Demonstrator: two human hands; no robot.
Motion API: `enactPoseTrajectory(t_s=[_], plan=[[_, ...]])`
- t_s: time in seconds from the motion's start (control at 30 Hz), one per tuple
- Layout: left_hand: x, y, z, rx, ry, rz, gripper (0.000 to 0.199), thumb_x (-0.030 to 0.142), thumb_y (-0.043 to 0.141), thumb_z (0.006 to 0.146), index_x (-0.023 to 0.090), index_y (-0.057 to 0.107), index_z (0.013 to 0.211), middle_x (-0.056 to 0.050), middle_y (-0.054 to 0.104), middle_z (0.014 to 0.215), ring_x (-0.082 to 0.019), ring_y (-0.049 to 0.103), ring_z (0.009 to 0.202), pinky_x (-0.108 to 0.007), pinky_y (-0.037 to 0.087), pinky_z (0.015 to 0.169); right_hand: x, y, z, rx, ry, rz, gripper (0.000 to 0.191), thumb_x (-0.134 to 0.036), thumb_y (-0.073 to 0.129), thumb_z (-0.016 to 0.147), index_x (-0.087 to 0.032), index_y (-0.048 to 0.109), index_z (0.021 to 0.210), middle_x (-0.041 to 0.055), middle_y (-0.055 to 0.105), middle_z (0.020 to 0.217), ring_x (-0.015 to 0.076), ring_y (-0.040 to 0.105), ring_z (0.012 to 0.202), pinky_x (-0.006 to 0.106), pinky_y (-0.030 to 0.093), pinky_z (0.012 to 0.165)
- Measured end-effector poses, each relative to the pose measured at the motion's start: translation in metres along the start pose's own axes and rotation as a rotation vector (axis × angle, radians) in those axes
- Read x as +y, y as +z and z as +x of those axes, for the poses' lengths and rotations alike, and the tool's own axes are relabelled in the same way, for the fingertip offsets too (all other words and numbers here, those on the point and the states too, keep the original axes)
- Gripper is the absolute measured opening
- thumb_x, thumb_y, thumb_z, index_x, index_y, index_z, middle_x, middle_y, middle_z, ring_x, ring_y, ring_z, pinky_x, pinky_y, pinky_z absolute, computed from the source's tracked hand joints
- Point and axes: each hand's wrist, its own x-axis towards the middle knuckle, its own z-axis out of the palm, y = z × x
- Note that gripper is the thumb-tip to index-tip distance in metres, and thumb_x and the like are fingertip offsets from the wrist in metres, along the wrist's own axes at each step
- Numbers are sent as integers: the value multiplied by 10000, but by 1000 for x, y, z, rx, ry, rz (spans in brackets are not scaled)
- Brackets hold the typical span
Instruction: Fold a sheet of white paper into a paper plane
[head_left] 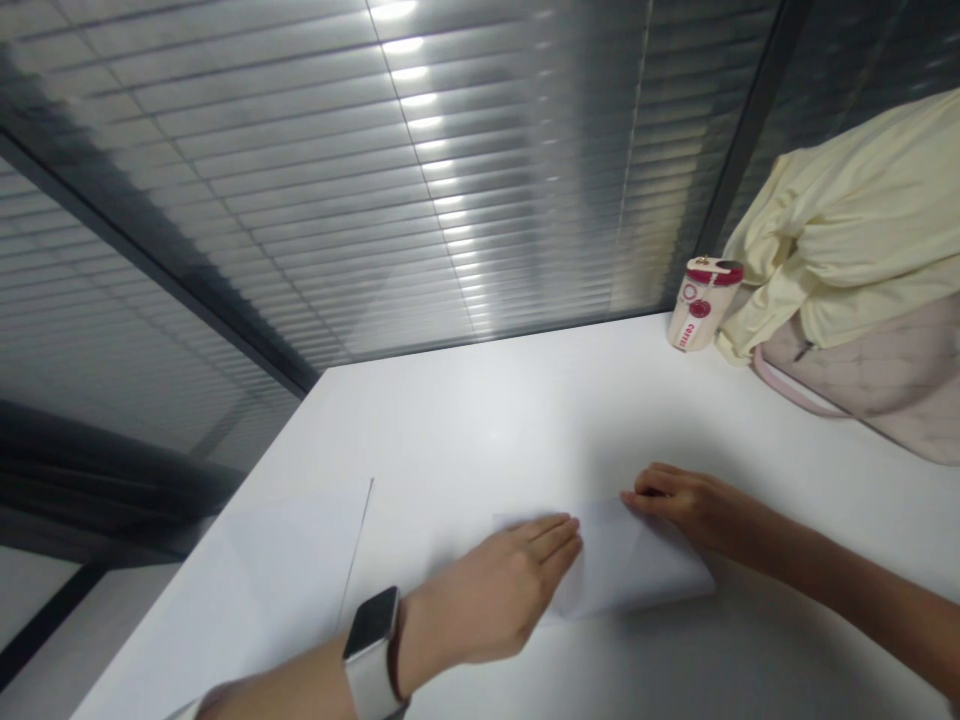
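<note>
A white sheet of paper lies on the white table, its right part folded over or curled up a little from the surface. My left hand, with a watch on the wrist, rests on the paper's left part, fingers stretched out together. At the paper's upper right edge, my right hand pinches it between thumb and fingers. Part of the paper's left side is hidden under my left hand.
More white paper lies at the table's left. A cream and red tumbler stands at the back right, beside a pale yellow garment draped over a pink quilted bag. Glass with blinds borders the table.
</note>
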Motion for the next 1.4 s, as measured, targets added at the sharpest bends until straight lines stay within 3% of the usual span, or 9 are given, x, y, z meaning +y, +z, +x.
enactPoseTrajectory(t_s=[0.13, 0.23, 0.37, 0.5, 0.63, 0.77, 1.03, 1.4], plan=[[7, 2, 4, 67, -69, -10, 439, 197, 377, 949, 128, 432, 1379, -136, 507, 1376, -250, 421, 1298, -381, 346, 1088, -1, -2, 0, 44, -9, -86, 315, -35, 432, 899, -191, 660, 1050, 77, 619, 896, 193, 591, 795, 318, 492, 744], [10, 4, 5, 92, -108, -31, 414, 212, 393, 944, 163, 480, 1346, -125, 529, 1347, -267, 438, 1278, -404, 393, 1050, -3, -5, 2, 94, -36, -177, 397, 1, 416, 872, -202, 638, 1132, 115, 630, 1025, 239, 582, 928, 396, 466, 827], [10, 8, 4, 78, -134, -37, 452, 191, 420, 920, 175, 455, 1371, -122, 492, 1382, -275, 420, 1292, -416, 384, 1057, -10, -10, 12, -56, -90, -62, 438, 39, 405, 852, -208, 636, 1131, 83, 644, 977, 197, 590, 879, 317, 466, 788], [9, 12, 3, 107, -144, -60, 464, 202, 455, 906, 199, 459, 1370, -111, 493, 1383, -279, 423, 1289, -428, 393, 1049, -26, -13, 26, -130, 62, 119, 256, -44, 460, 858, -189, 658, 931, 45, 625, 884, 160, 591, 788, 256, 444, 716], [9, 13, 3, 100, -156, -49, 429, 213, 453, 909, 169, 504, 1333, -124, 494, 1378, -283, 408, 1299, -424, 380, 1062, -43, -9, 37, -135, 235, 176, 87, -243, 546, 859, -181, 591, 899, 23, 599, 818, 157, 563, 692, 256, 411, 624], [10, 15, 2, 82, -170, -36, 444, 222, 448, 915, 166, 480, 1354, -125, 472, 1397, -273, 395, 1311, -412, 354, 1083, -51, -3, 41, -163, 261, 131, 304, -409, 671, 760, -175, 558, 919, 52, 603, 895, 214, 569, 804, 302, 422, 680], [7, 20, 1, 140, -139, -65, 479, 252, 488, 905, 199, 444, 1379, -118, 475, 1396, -281, 395, 1312, -434, 370, 1065, -60, 4, 42, -185, 294, 23, 541, -503, 753, 649, -124, 561, 984, 116, 585, 981, 289, 544, 899, 407, 435, 797], [4, 22, 2, 129, -126, -51, 498, 306, 554, 888, 171, 472, 1361, -134, 486, 1375, -280, 401, 1302, -400, 357, 1071, -65, 7, 36, -226, 323, 7, 688, -551, 773, 587, -106, 543, 1059, 148, 543, 1068, 323, 492, 978, 461, 403, 861]])
